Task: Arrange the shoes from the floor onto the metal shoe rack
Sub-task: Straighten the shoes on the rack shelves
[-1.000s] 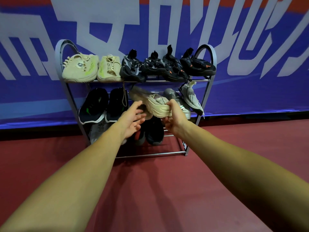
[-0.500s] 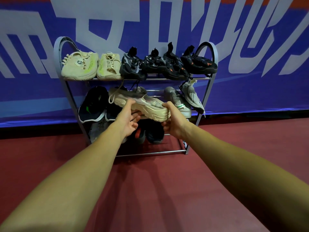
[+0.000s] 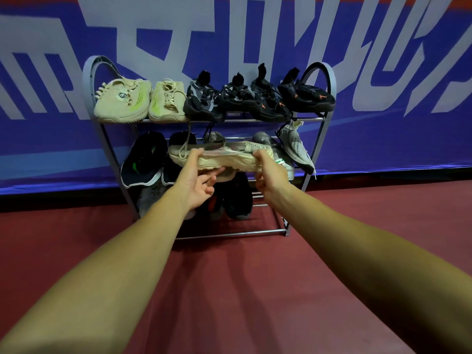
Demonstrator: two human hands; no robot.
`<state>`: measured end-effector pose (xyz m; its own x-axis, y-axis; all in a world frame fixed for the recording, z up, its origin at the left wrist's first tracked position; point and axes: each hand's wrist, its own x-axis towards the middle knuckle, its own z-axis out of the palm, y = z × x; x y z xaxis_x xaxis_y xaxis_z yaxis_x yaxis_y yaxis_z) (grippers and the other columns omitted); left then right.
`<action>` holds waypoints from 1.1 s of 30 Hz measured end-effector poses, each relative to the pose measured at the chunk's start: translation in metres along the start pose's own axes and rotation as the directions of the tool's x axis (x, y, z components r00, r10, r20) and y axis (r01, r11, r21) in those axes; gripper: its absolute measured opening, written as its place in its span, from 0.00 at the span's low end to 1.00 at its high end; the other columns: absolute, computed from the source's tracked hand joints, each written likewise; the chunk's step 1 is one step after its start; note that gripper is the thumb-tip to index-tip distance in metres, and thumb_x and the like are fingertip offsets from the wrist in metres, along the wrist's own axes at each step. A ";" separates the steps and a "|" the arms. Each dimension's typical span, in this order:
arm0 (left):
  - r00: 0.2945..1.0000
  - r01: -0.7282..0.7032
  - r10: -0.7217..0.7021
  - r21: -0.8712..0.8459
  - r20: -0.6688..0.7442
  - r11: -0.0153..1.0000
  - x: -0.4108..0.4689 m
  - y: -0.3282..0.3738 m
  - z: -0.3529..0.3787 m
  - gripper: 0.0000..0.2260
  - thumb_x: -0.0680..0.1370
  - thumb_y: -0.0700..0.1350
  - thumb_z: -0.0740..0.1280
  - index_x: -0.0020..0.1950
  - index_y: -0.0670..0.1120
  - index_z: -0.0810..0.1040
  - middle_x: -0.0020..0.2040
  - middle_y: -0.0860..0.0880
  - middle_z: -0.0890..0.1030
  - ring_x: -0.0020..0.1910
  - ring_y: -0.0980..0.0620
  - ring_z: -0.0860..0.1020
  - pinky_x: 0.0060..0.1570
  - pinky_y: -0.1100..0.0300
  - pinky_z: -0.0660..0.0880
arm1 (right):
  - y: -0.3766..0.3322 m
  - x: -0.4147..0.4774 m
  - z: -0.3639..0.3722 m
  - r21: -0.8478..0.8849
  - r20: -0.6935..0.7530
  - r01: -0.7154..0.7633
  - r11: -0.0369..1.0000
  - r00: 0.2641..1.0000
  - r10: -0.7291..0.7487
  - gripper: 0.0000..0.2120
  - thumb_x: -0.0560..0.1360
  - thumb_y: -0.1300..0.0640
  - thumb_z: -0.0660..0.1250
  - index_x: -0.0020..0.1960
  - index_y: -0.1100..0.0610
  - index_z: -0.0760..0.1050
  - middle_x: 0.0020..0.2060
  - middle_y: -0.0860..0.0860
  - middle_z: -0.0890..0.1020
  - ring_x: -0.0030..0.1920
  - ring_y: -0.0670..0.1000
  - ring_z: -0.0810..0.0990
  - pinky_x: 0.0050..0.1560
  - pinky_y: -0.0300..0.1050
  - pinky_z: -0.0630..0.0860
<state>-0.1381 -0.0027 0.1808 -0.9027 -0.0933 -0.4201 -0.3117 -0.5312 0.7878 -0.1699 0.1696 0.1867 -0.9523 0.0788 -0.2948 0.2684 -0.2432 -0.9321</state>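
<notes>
Two hands hold one beige sneaker (image 3: 229,159) sideways, sole tilted toward the near side, in front of the middle shelf of the metal shoe rack (image 3: 229,234): the left hand (image 3: 196,182) grasps its left end, thumb on top and fingers beneath, and the right hand (image 3: 270,175) clasps its right end. Whether it rests on the shelf bars cannot be told. Six shoes occupy the top shelf, two beige knit shoes (image 3: 122,100) at left, four black sneakers (image 3: 306,98) at right.

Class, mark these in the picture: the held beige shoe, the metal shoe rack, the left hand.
beige shoe (image 3: 229,160): head view, middle of its midsole.
metal shoe rack (image 3: 242,233): head view, bottom front bar.
left hand (image 3: 196,180): head view, middle of the hand.
</notes>
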 end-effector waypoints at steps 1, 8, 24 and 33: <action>1.000 0.002 -0.003 -0.022 -0.015 1.000 0.001 0.001 -0.005 0.25 0.71 0.63 0.69 0.62 0.50 0.76 0.53 0.47 0.85 0.33 0.55 0.72 0.32 0.62 0.56 | -0.002 0.001 -0.003 -0.003 -0.007 0.004 1.000 1.000 -0.004 0.11 0.70 0.50 0.72 0.43 0.56 0.75 0.30 0.49 0.73 0.24 0.45 0.65 0.21 0.37 0.61; 0.985 -0.085 0.077 -0.039 -0.157 0.996 0.002 0.020 -0.030 0.17 0.71 0.59 0.67 0.56 0.52 0.79 0.43 0.49 0.80 0.36 0.54 0.73 0.29 0.62 0.53 | -0.010 0.013 -0.017 0.011 -0.061 0.036 0.999 0.998 -0.035 0.13 0.70 0.48 0.74 0.40 0.57 0.75 0.32 0.51 0.74 0.25 0.46 0.66 0.23 0.39 0.60; 0.999 -0.046 0.046 0.031 0.014 0.998 -0.001 0.005 -0.007 0.03 0.74 0.38 0.66 0.43 0.46 0.75 0.38 0.49 0.77 0.29 0.58 0.67 0.18 0.68 0.51 | -0.005 -0.010 0.016 -0.186 0.290 0.030 0.982 0.957 0.025 0.24 0.77 0.49 0.71 0.69 0.53 0.68 0.50 0.55 0.81 0.33 0.45 0.79 0.31 0.37 0.68; 0.990 -0.038 0.006 0.228 0.141 0.973 -0.001 -0.002 -0.004 0.10 0.77 0.49 0.69 0.56 0.46 0.80 0.56 0.39 0.84 0.34 0.56 0.72 0.20 0.68 0.53 | 0.006 0.009 0.024 -0.030 0.174 -0.035 0.999 0.984 0.040 0.21 0.74 0.59 0.72 0.61 0.53 0.66 0.40 0.52 0.76 0.27 0.46 0.71 0.24 0.38 0.64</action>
<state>-0.1357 -0.0045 0.1777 -0.9373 0.0233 -0.3477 -0.3363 -0.3214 0.8852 -0.1802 0.1461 0.1838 -0.9517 -0.1002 -0.2904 0.3057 -0.2162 -0.9272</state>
